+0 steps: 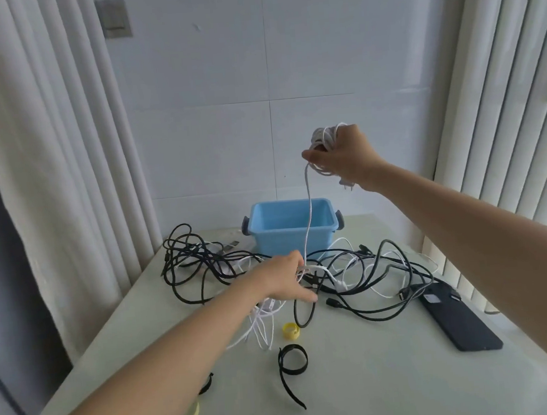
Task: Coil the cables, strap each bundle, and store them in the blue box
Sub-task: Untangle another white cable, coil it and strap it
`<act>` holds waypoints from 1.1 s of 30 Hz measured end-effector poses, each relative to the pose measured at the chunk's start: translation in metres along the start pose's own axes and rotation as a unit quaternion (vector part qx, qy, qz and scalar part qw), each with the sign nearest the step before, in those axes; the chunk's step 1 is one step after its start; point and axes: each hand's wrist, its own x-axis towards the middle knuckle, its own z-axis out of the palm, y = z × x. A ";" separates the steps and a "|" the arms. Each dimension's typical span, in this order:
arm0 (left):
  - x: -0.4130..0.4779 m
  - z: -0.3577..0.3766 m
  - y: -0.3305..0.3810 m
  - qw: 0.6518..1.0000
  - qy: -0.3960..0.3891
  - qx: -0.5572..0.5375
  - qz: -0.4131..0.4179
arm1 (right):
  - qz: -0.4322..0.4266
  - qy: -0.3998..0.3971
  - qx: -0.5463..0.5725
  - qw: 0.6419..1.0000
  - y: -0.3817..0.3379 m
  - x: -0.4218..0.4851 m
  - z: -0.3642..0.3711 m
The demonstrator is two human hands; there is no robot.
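Pale tabletop, blue box, cables apparently all outside it.

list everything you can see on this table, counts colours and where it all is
blue plastic box: one, blue, far side of table
white cable coil: one, white, in right hand, strand hanging to the table
black cables: several, black, tangled before the box
loose white cables: few, white, under left wrist
yellow strap roll: one, yellow, mid-table
black strap loop: one, black, nearer front
dark flat device: one, black, right side
right hand: raised, grips the coil
left hand: on the black cables, grip unclear
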 end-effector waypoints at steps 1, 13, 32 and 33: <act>0.004 0.012 -0.003 0.999 0.025 0.047 -0.008 | -0.002 0.012 -0.002 1.000 0.001 0.000 -0.003; 0.012 0.005 -0.031 0.959 0.255 -0.124 -0.011 | 0.004 0.034 -0.120 0.992 0.060 -0.021 -0.020; 0.005 -0.023 -0.078 0.916 -0.056 -0.308 -0.249 | 0.141 -0.003 -0.234 0.962 0.143 -0.061 -0.004; 0.004 -0.025 -0.079 0.920 -0.037 -0.320 -0.222 | 0.138 -0.011 -0.232 0.963 0.138 -0.061 -0.003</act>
